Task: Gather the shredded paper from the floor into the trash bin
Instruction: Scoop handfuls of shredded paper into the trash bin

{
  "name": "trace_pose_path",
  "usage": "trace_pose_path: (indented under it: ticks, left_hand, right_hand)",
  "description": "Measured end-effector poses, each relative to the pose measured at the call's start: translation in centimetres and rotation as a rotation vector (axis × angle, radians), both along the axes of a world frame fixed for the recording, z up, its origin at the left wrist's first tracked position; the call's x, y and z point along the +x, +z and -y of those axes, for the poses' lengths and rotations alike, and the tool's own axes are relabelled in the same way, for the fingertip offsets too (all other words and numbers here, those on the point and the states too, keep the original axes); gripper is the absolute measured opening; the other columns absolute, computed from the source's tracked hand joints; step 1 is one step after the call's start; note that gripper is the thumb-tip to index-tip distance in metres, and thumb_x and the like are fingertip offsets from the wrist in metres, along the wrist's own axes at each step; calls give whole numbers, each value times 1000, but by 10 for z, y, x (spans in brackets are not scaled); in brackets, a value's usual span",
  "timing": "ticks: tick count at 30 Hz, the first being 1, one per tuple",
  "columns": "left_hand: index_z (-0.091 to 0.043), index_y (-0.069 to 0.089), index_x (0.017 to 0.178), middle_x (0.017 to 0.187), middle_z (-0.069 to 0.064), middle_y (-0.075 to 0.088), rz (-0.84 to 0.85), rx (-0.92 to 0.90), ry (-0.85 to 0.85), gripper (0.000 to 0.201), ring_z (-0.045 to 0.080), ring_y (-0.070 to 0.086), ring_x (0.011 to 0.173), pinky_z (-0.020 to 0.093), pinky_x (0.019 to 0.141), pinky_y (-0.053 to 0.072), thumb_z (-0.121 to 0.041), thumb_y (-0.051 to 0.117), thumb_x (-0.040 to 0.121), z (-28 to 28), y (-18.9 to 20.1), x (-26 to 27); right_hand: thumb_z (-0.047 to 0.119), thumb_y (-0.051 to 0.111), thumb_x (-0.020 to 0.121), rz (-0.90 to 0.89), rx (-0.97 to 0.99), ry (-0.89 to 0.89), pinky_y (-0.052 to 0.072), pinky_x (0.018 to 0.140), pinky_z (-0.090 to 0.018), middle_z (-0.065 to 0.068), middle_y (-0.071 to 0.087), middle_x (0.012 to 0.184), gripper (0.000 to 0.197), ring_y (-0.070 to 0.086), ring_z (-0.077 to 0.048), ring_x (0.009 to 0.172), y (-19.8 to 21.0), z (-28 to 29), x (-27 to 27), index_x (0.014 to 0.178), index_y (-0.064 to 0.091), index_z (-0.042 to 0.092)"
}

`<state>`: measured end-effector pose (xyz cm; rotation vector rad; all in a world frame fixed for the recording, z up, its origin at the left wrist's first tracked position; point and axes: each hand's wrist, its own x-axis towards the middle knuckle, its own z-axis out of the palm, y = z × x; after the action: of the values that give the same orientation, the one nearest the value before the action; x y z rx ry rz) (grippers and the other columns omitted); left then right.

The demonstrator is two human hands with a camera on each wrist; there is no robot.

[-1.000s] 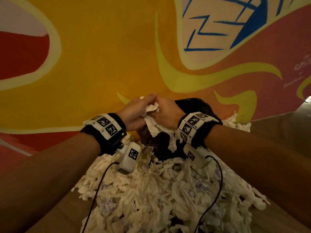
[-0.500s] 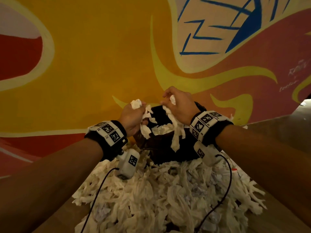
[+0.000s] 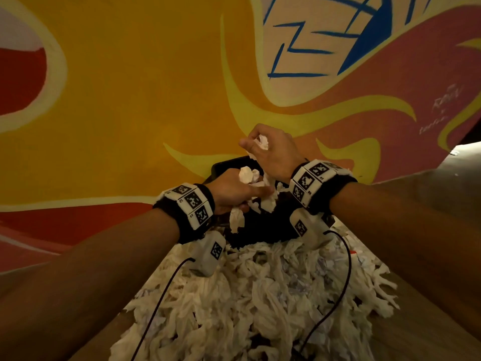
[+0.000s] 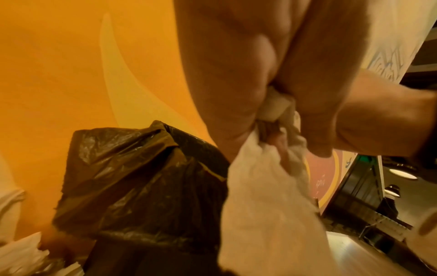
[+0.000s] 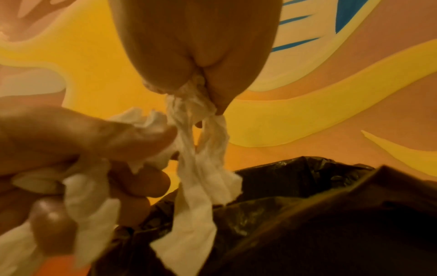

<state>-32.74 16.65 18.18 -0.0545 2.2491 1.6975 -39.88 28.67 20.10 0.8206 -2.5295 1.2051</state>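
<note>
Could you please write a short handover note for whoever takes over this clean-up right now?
Left hand: grips a wad of shredded paper over the trash bin.
Right hand: raised higher, pinching strips that hang toward the bin's black liner.
Done: both handfuls are lifted to the bin; nothing released yet.
Left: drop both loads in, then clear the large paper pile on the floor in front of the bin.

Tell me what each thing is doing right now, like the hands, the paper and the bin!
Left hand: grips a bunch of paper strips over the bin.
Right hand: raised higher, pinches strips that dangle down.
Held strips: hang above the bin, not dropped yet.
Trash bin: open, lined with a dark bag.
Paper pile: heaped on the floor in front of the bin.
</note>
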Motion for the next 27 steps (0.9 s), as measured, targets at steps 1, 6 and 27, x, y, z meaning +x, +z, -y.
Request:
trace_pose_path:
  ticks: [1,6,27]
  left_hand:
    - [-10,51,78,62,2,46,6,-2,-2,23,12,38,44,23,44,37,-17,72,86,-1,1,-1]
    - [-9,56,93,62,1,44,-24,11,124,21,13,38,42,25,47,39,-22,71,87,-2,0,-9]
    - [-8,46,92,75,10,42,-68,45,254,7,23,42,57,32,53,30,-8,51,96,0,8,-30]
  right_hand:
    - [44,57,92,3,0,5,35,53,-16,12,53,70,24,48,-1,66,0,-1,0,84,55,21]
    - [31,50,98,9,-53,34,43,75,-30,-1,65,101,20,57,-18,92,2,-2,2,98,56,12]
    - [14,64,87,228,211,86,53,60,-42,-6,60,78,10,61,-29,67,-5,-48,-3,85,57,21]
